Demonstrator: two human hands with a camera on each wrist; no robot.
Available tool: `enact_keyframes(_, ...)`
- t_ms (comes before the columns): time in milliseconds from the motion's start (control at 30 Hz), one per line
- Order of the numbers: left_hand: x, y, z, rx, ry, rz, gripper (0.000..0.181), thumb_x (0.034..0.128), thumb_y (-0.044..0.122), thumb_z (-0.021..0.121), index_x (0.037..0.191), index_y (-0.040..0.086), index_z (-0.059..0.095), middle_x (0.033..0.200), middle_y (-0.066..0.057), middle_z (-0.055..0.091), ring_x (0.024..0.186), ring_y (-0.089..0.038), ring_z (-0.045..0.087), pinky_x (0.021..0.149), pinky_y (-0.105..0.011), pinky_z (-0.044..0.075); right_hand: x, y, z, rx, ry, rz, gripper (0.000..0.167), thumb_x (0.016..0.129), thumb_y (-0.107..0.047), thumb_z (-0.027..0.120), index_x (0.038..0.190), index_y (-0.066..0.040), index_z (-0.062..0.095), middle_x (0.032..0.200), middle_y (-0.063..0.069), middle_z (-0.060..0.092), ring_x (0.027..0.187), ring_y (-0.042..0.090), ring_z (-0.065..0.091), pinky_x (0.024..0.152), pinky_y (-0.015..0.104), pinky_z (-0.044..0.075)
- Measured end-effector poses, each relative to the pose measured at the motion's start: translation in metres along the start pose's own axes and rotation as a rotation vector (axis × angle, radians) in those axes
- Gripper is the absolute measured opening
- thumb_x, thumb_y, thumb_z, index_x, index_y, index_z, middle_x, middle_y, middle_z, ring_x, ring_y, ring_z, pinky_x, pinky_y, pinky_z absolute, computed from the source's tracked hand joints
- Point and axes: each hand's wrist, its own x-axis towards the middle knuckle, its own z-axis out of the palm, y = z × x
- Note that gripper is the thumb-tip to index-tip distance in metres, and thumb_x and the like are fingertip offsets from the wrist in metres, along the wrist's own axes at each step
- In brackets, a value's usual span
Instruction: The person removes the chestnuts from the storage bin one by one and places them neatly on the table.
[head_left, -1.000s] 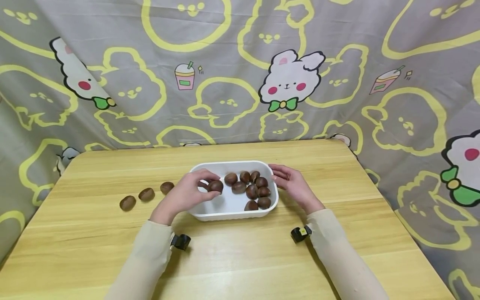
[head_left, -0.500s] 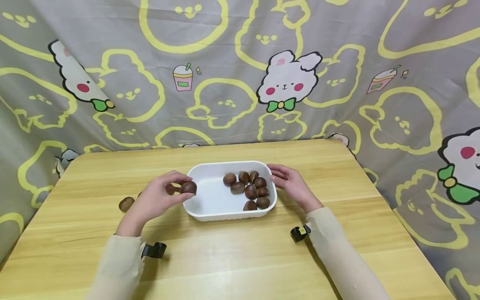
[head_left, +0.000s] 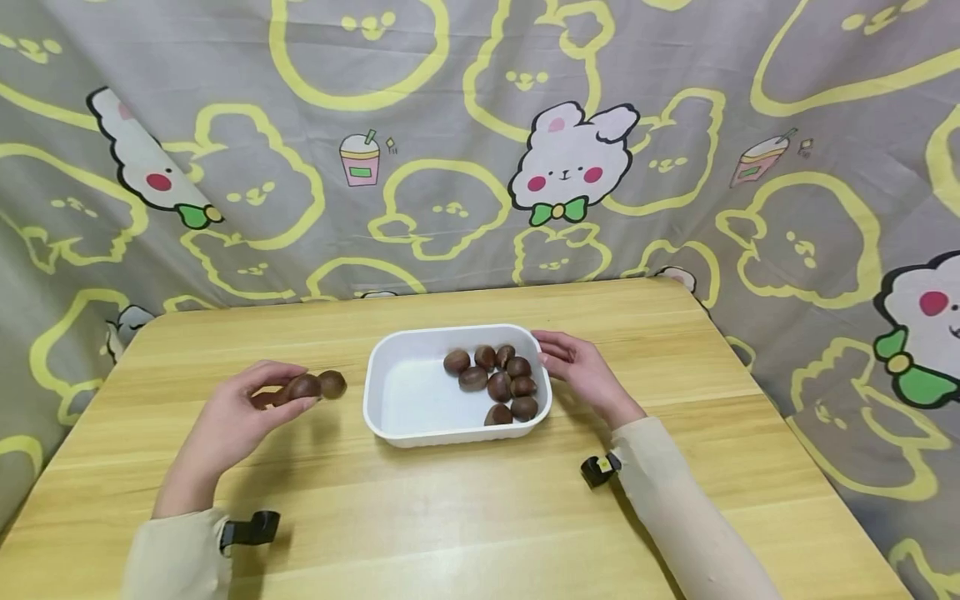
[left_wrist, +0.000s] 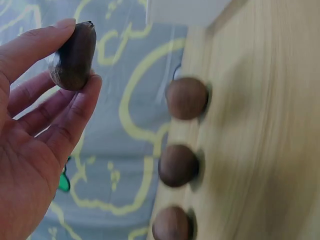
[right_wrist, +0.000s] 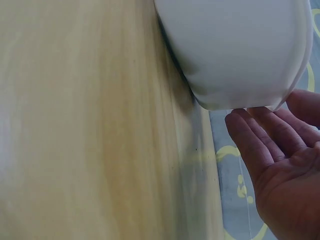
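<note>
Left hand (head_left: pixel 232 425) is pinching one chestnut (left_wrist: pixel 76 57) between thumb and fingertips, above the counter (head_left: pixel 450 517), left of the white tray (head_left: pixel 408 400). Right hand (head_left: pixel 581 371) is resting extended fingers against the tray's right end. Three loose chestnuts (left_wrist: pixel 179 165) are lying in a row; more chestnuts (head_left: pixel 499 386) are crowding the tray's right half.

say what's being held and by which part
The left hand pinches a chestnut between thumb and fingers, near its opposite ends. The right hand touches the end of the white tray, thumb at the rim; no firm grip shows.
</note>
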Motion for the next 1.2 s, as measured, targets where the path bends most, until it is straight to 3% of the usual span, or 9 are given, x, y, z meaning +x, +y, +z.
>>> enact_keyframes(200, -0.016, -0.016, -0.016, -0.02, 0.042, -0.1, 0.045, 0.0869, 0.024, 0.078, 0.124, 0.003, 0.065, 0.116, -0.001, 0.062, 0.093, 0.001, 0.063, 0.074, -0.017, 0.053, 0.0, 0.001, 0.003, 0.026, 0.005, 0.007, 0.044, 0.1, -0.004, 0.055, 0.142, 0.005, 0.045, 0.138, 0.026, 0.051, 0.126, 0.036, 0.05, 0.094, 0.033, 0.049)
enact_keyframes(400, -0.034, -0.026, -0.043, 0.045, 0.081, -0.234, 0.05, 0.0874, 0.034, 0.076, 0.126, 0.007, 0.064, 0.113, 0.008, 0.062, 0.09, 0.005, 0.062, 0.069, -0.018, 0.053, 0.006, -0.001, 0.008, 0.019, -0.011, -0.001, 0.044, 0.1, -0.005, 0.055, 0.143, 0.004, 0.045, 0.138, 0.025, 0.051, 0.127, 0.035, 0.05, 0.094, 0.034, 0.049)
enact_keyframes(667, -0.048, -0.052, -0.053, 0.095, 0.158, -0.273, 0.05, 0.0866, 0.032, 0.078, 0.123, 0.0, 0.065, 0.103, 0.021, 0.062, 0.09, 0.013, 0.053, 0.07, -0.01, 0.047, 0.005, 0.003, 0.003, 0.014, 0.004, 0.008, 0.044, 0.1, -0.004, 0.056, 0.143, 0.003, 0.046, 0.138, 0.024, 0.051, 0.126, 0.034, 0.05, 0.093, 0.032, 0.05)
enact_keyframes(800, -0.056, -0.07, -0.059, 0.155, 0.109, -0.362, 0.056, 0.0864, 0.042, 0.076, 0.124, 0.003, 0.065, 0.104, 0.01, 0.068, 0.087, 0.012, 0.051, 0.067, -0.015, 0.045, -0.003, 0.007, 0.002, 0.015, 0.015, 0.022, 0.044, 0.1, -0.003, 0.055, 0.142, 0.004, 0.045, 0.138, 0.025, 0.051, 0.126, 0.034, 0.051, 0.092, 0.032, 0.05)
enact_keyframes(900, -0.06, -0.081, -0.065, 0.209, 0.065, -0.405, 0.059, 0.0866, 0.047, 0.073, 0.126, 0.004, 0.065, 0.114, -0.006, 0.067, 0.09, 0.009, 0.047, 0.066, -0.017, 0.042, -0.003, 0.007, 0.003, 0.002, 0.008, 0.012, 0.045, 0.1, -0.005, 0.056, 0.143, 0.004, 0.045, 0.138, 0.025, 0.051, 0.125, 0.035, 0.051, 0.093, 0.033, 0.049)
enact_keyframes(1033, -0.061, -0.091, -0.069, 0.225, 0.023, -0.421, 0.063, 0.0866, 0.047, 0.073, 0.127, 0.001, 0.063, 0.124, -0.022, 0.061, 0.087, 0.013, 0.045, 0.064, -0.017, 0.043, -0.001, 0.005, 0.003, -0.021, 0.012, 0.011, 0.044, 0.1, -0.006, 0.057, 0.142, 0.002, 0.047, 0.137, 0.024, 0.052, 0.124, 0.034, 0.053, 0.092, 0.032, 0.05)
enact_keyframes(1200, -0.057, -0.096, -0.07, 0.212, -0.017, -0.44, 0.067, 0.0865, 0.048, 0.073, 0.13, -0.001, 0.061, 0.126, -0.026, 0.059, 0.087, 0.012, 0.047, 0.063, -0.017, 0.045, 0.001, 0.003, 0.0, -0.025, 0.008, 0.011, 0.044, 0.1, -0.006, 0.056, 0.142, 0.002, 0.046, 0.137, 0.024, 0.052, 0.124, 0.034, 0.053, 0.092, 0.033, 0.05)
